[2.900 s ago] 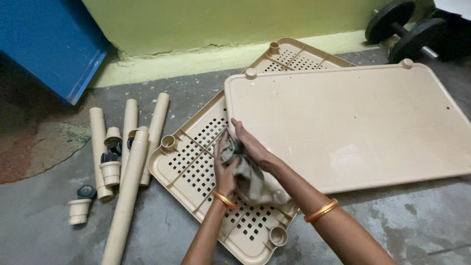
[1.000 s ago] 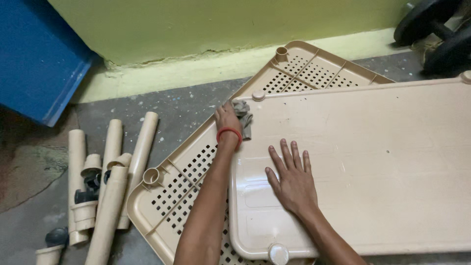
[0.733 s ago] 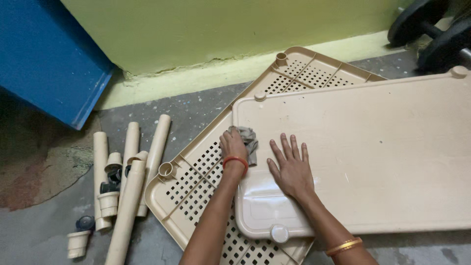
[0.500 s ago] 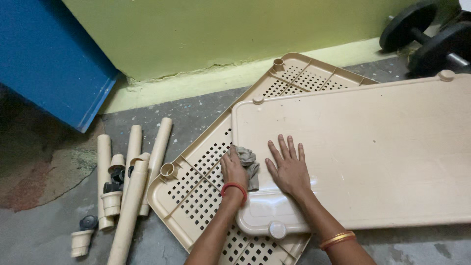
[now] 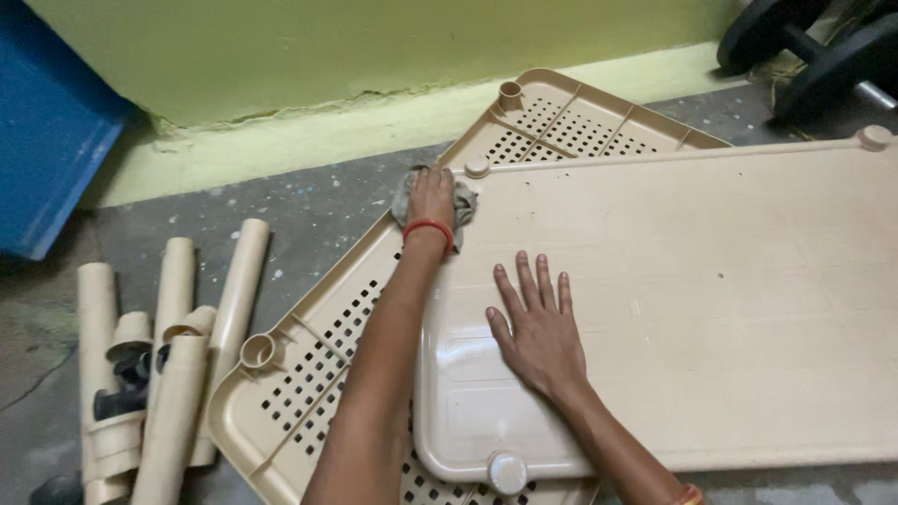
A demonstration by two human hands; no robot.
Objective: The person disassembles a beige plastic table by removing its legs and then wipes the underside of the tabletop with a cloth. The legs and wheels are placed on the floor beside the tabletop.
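A large solid beige plastic shelf panel (image 5: pixel 711 290) lies on top of a perforated beige shelf panel (image 5: pixel 327 365) on the floor. My left hand (image 5: pixel 431 195) presses a grey cloth (image 5: pixel 461 200) against the far left corner of the solid panel, by its round corner knob (image 5: pixel 477 167). A red bangle circles that wrist. My right hand (image 5: pixel 536 327) rests flat on the solid panel with fingers spread, holding nothing.
Several beige plastic tubes (image 5: pixel 178 374) with caps and dark wheels lie on the grey floor at left. A yellow-green wall (image 5: pixel 374 47) runs along the back, a blue board (image 5: pixel 47 131) leans at far left, and dark dumbbell weights (image 5: pixel 804 47) sit at top right.
My left hand has slid the cloth along the solid panel's left edge from its near part to the far corner. The right hand stays flat on the panel.
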